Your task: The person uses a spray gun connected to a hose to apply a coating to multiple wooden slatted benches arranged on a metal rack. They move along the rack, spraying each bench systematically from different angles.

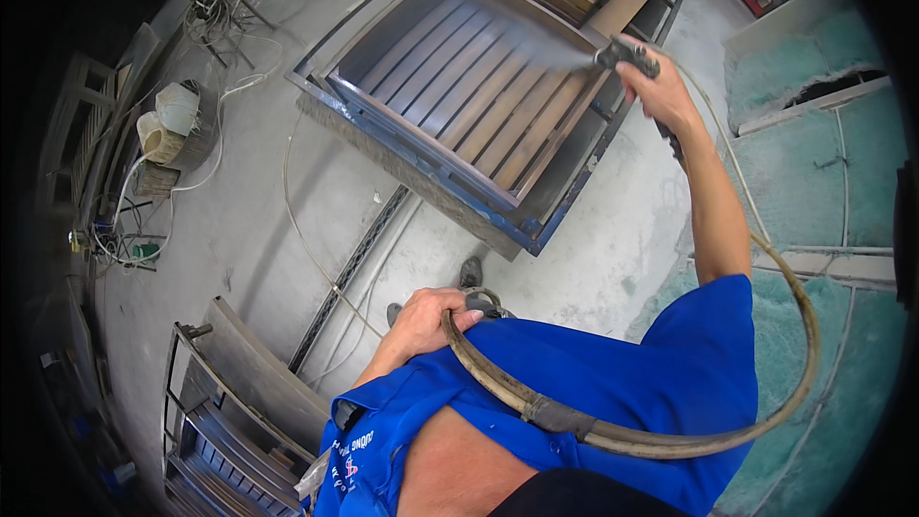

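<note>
So the right hand is wrapped around a dark, pistol-shaped metal spray gun, and a pale mist's coming off the nozzle. Left hand is down by the waist, fingers curled around a thick, tan, scuffed rubber hose that loops out to the right. Ahead, the brown, slatted wooden frame sits tilted in view on a blue-edged metal stand, right under the mist. Farther right there's crumpled teal sheeting.
</note>
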